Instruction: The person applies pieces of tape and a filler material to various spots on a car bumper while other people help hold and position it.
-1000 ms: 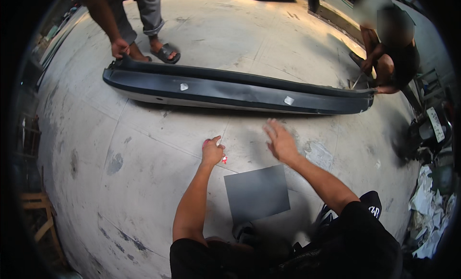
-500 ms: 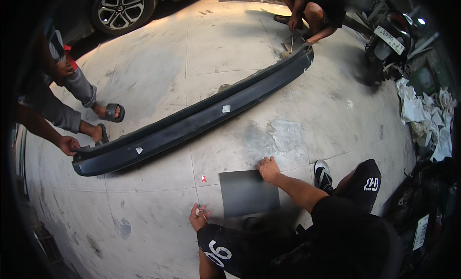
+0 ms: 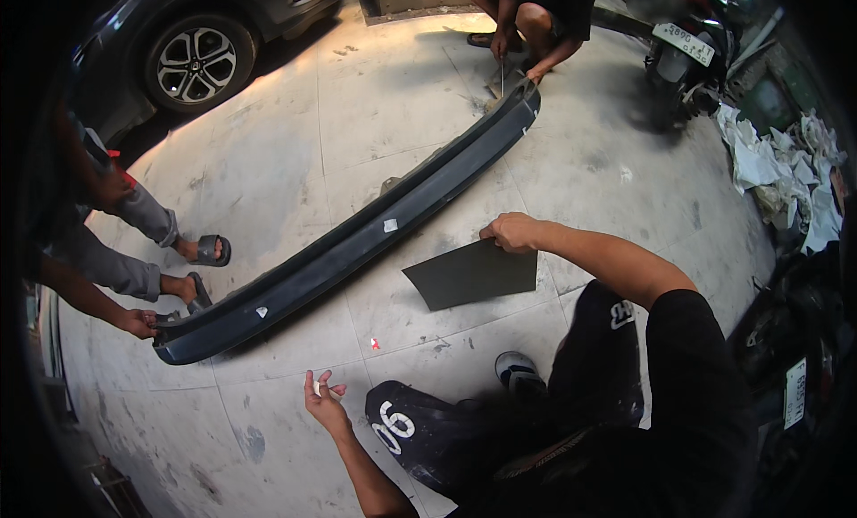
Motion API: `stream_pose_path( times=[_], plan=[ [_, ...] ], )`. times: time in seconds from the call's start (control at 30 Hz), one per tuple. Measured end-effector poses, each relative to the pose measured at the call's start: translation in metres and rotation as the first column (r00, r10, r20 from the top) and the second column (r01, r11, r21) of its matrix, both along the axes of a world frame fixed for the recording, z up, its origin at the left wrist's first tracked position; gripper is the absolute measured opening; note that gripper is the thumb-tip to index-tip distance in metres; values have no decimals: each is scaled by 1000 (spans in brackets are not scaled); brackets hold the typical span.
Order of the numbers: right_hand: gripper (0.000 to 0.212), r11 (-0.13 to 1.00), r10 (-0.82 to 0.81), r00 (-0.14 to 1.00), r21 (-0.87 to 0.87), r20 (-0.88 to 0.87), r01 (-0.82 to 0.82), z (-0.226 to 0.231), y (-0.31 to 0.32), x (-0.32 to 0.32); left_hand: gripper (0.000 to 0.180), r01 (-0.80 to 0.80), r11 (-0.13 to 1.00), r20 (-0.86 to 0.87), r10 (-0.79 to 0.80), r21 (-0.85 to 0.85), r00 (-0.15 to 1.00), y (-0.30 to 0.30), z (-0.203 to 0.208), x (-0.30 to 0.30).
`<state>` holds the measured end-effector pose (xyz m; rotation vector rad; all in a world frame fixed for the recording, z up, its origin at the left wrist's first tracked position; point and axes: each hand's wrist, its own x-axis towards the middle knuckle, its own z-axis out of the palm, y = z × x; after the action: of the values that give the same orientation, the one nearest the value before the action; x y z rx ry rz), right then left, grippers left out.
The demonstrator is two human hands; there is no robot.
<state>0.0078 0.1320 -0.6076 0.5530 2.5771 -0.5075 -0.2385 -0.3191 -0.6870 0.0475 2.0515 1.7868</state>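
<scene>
My right hand (image 3: 513, 232) grips a dark grey sandpaper sheet (image 3: 475, 275) by its upper edge. The sheet hangs tilted above the floor, close to the near side of a long black car bumper (image 3: 406, 237). Beside my knee, my left hand (image 3: 328, 406) is raised palm up with curled fingers. Between them is a small whitish piece (image 3: 317, 389), too small to name. Two pale patches show on the bumper, which lies diagonally from lower left to upper right.
A person's hand (image 3: 138, 323) holds the bumper's left end. At its far end another person crouches, a hand (image 3: 535, 74) on it and a thin tool in the other. A parked car (image 3: 223, 18), a motorcycle (image 3: 683, 58) and crumpled paper (image 3: 790, 174) stand around. A red scrap (image 3: 375, 344) lies on the floor.
My right hand has lifted the sandpaper sheet off the floor, up toward the bumper. My left hand has moved left in view. The whole view has shifted and turned somewhat.
</scene>
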Motion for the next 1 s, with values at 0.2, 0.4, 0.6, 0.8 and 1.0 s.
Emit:
stream_pose_path(
  times=[0.2,0.4,0.6,0.8,1.0],
  plan=[
    [40,984,-153,988,-83,27,155,-142,59,61,41,98,986,-225,-127,-132,966,0,55,6],
    [63,709,-376,624,222,-685,670,-144,90,35,44,-105,925,-376,-43,-365,926,-75,118,30],
    [73,610,-502,504,125,-703,782,-147,165,1,61,-50,878,-373,-150,-476,916,-72,156,62],
    [70,701,-420,553,130,-720,702,-159,100,-40,49,-33,744,-431,-349,-667,833,1,212,66],
    [73,555,-464,519,221,-718,802,-153,171,-29,45,-92,847,-507,-223,-524,832,-10,229,37]
  ],
)
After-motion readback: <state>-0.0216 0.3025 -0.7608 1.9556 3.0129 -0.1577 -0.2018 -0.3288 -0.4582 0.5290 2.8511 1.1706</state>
